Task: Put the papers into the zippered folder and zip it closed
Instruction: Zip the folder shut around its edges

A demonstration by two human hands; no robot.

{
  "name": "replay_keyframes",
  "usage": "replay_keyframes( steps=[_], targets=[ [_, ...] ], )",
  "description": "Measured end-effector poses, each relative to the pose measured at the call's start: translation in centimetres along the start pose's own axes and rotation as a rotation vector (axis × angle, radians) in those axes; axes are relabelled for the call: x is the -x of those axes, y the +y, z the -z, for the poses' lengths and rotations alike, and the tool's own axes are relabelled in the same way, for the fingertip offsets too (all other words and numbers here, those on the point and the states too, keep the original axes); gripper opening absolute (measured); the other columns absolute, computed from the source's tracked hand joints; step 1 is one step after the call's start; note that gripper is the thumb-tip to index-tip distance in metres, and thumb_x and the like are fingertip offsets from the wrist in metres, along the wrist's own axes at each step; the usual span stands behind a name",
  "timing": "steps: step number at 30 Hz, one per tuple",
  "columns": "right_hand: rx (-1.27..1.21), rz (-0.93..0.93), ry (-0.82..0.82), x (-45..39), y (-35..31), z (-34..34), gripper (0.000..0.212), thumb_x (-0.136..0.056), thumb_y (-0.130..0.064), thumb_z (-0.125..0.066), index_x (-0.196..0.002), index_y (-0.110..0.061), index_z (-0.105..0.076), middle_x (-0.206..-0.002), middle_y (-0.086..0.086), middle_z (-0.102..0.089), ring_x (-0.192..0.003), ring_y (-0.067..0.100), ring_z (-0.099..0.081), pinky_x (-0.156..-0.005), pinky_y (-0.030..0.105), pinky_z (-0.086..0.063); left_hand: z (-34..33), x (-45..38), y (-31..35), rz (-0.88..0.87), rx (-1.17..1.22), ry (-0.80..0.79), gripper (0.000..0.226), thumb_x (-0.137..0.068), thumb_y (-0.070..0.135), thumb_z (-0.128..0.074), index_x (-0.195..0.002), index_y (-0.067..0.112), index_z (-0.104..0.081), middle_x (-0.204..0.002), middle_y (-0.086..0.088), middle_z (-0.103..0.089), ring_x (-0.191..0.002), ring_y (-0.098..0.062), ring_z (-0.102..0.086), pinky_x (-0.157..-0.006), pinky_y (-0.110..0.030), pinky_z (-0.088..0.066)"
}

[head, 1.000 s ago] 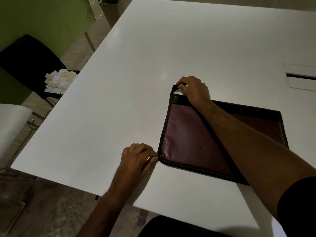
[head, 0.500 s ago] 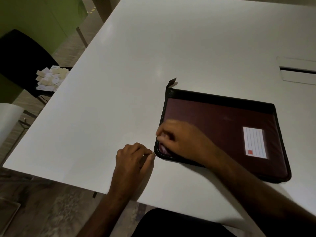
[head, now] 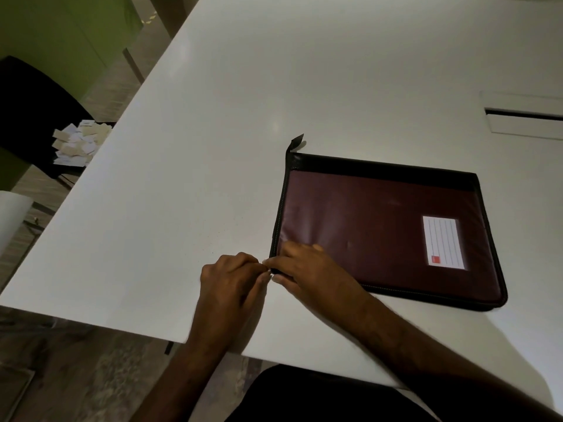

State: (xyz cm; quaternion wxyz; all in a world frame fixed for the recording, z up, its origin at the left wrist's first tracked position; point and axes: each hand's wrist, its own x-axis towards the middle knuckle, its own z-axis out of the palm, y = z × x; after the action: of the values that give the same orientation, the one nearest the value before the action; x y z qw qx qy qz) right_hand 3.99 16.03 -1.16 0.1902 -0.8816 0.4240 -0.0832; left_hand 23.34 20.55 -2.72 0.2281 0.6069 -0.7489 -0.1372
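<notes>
A maroon zippered folder with black edging and a white label lies flat on the white table. A black tab sticks up at its far left corner. No papers show outside it. My left hand sits just left of the folder's near left corner, fingertips pinched at that corner. My right hand rests on the same corner, its fingers pressing the folder's edge and meeting the left fingertips. The zipper pull is hidden under the fingers.
A black chair stands left of the table with a pile of small paper slips on its seat. A rectangular cable slot is set into the table at the far right. The table's near edge runs just below my hands.
My right hand left the folder's far left corner and came down the left edge to the near left corner, meeting my left hand, which stayed there. The label is now uncovered.
</notes>
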Motion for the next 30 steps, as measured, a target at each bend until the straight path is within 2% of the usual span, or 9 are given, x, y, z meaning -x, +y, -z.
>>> replay_keyframes(
  steps=[4, 9, 11, 14, 19, 21, 23, 26, 30],
  targets=[
    [0.053, 0.007, 0.071, 0.5, -0.3, 0.0, 0.025, -0.097, -0.034, -0.069, -0.119, -0.023, -0.074, -0.105, 0.001, -0.071, -0.09, 0.019, -0.071, -0.081, 0.035, -0.052, 0.4, -0.2, -0.1, 0.029, 0.042, -0.013, 0.033, -0.099, 0.048, -0.047, -0.096, 0.031, -0.075, -0.097, 0.015, -0.068, -0.088, -0.008, -0.06, -0.078, -0.038, -0.042],
    [0.151, 0.112, 0.121, -0.1, -0.6, 0.7, 0.008, -0.092, -0.036, -0.075, -0.094, -0.029, -0.074, -0.089, -0.008, -0.065, -0.074, 0.01, -0.064, -0.067, 0.029, -0.042, 1.0, -0.6, -1.3, 0.078, 0.273, -0.057, 0.022, -0.094, 0.049, -0.058, -0.089, 0.034, -0.073, -0.092, 0.021, -0.068, -0.093, -0.01, -0.063, -0.081, -0.05, -0.049],
    [0.202, 0.152, 0.164, -0.5, -0.7, 0.7, 0.016, -0.082, -0.027, -0.086, -0.089, -0.026, -0.072, -0.083, -0.007, -0.063, -0.068, 0.012, -0.063, -0.064, 0.029, -0.034, 1.6, -0.9, -1.7, 0.037, 0.329, -0.101, 0.013, -0.096, 0.04, -0.06, -0.094, 0.034, -0.071, -0.098, 0.019, -0.07, -0.099, -0.013, -0.064, -0.085, -0.051, -0.049],
    [0.244, 0.195, 0.211, -0.5, -1.1, 0.8, 0.03, -0.071, -0.016, -0.093, -0.088, -0.021, -0.069, -0.079, -0.002, -0.063, -0.062, 0.015, -0.061, -0.064, 0.03, -0.029, 2.8, -2.3, -1.5, 0.02, 0.372, -0.104, 0.016, -0.098, 0.025, -0.054, -0.103, 0.031, -0.068, -0.105, 0.017, -0.069, -0.104, -0.014, -0.063, -0.089, -0.039, -0.049],
    [0.313, 0.224, 0.22, -0.4, -1.1, 0.9, 0.02, -0.08, -0.01, -0.081, -0.091, -0.022, -0.07, -0.092, -0.002, -0.068, -0.069, 0.016, -0.061, -0.069, 0.031, -0.024, 2.3, -5.3, -2.1, -0.334, 0.12, -0.201, 0.025, -0.093, 0.023, -0.056, -0.114, 0.019, -0.069, -0.121, 0.003, -0.061, -0.105, -0.013, -0.059, -0.09, -0.036, -0.047],
    [0.316, 0.237, 0.204, -0.3, -1.1, 1.0, 0.02, -0.08, -0.011, -0.081, -0.092, -0.022, -0.07, -0.095, -0.002, -0.068, -0.071, 0.016, -0.062, -0.069, 0.031, -0.031, 2.2, -6.8, -1.8, -0.379, 0.052, -0.181, 0.014, -0.095, 0.02, -0.059, -0.104, 0.026, -0.069, -0.11, 0.009, -0.061, -0.094, -0.001, -0.058, -0.088, -0.039, -0.05],
    [0.328, 0.234, 0.203, -0.3, -1.2, 1.1, 0.019, -0.079, -0.013, -0.083, -0.091, -0.023, -0.071, -0.093, -0.003, -0.068, -0.071, 0.015, -0.062, -0.07, 0.029, -0.031, 2.0, -7.7, -2.0, -0.451, -0.019, -0.161, 0.021, -0.097, 0.019, -0.061, -0.095, 0.04, -0.064, -0.1, 0.019, -0.059, -0.087, 0.008, -0.055, -0.092, -0.041, -0.05],
    [0.321, 0.231, 0.228, -0.5, -1.1, 1.0, 0.016, -0.08, -0.017, -0.084, -0.087, -0.025, -0.071, -0.091, -0.004, -0.068, -0.069, 0.014, -0.062, -0.069, 0.029, -0.024, 2.8, -8.0, -2.0, -0.629, -0.055, -0.156, 0.016, -0.096, 0.019, -0.057, -0.095, 0.021, -0.073, -0.106, 0.001, -0.067, -0.086, -0.015, -0.056, -0.075, -0.038, -0.043],
    [0.382, 0.272, 0.213, -0.2, -0.7, 0.7, 0.016, -0.079, -0.023, -0.085, -0.087, -0.026, -0.072, -0.095, -0.004, -0.068, -0.073, 0.014, -0.064, -0.066, 0.031, -0.039, 3.0, -8.2, -2.7, -0.738, -0.066, -0.17, 0.027, -0.103, 0.02, -0.047, -0.096, 0.011, -0.072, -0.108, -0.005, -0.069, -0.086, -0.025, -0.062, -0.07, -0.039, -0.041]
  ],
)
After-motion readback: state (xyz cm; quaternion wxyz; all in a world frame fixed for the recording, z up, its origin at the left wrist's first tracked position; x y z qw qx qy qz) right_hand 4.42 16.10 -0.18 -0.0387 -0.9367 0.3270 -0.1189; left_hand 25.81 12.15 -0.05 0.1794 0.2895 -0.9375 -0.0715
